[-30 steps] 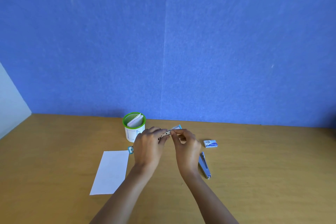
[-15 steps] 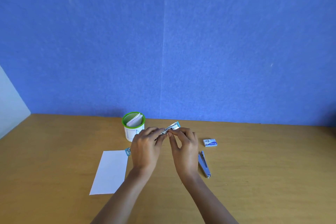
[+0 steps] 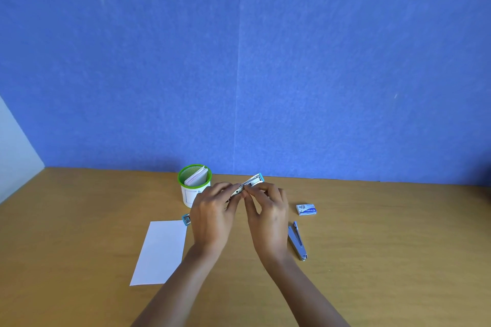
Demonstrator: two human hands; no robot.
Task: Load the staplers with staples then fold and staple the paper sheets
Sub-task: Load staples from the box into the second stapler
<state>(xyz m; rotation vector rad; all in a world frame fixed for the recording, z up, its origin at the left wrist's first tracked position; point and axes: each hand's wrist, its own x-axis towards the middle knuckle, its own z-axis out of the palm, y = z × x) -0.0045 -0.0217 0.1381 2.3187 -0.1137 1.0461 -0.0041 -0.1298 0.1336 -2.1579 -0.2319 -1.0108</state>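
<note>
Stapler [image 3: 253,182] higher (tip beyond right grip [image 3: 267,210])

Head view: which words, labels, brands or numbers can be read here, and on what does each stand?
None reads legibly.
Small white and blue staple box: blue print, too blurred to read.
White cup with green rim: outlined label, no readable text.
Silver stapler with teal tip, held by left hand and right hand: no legible marking.
White paper sheet: blank.
</note>
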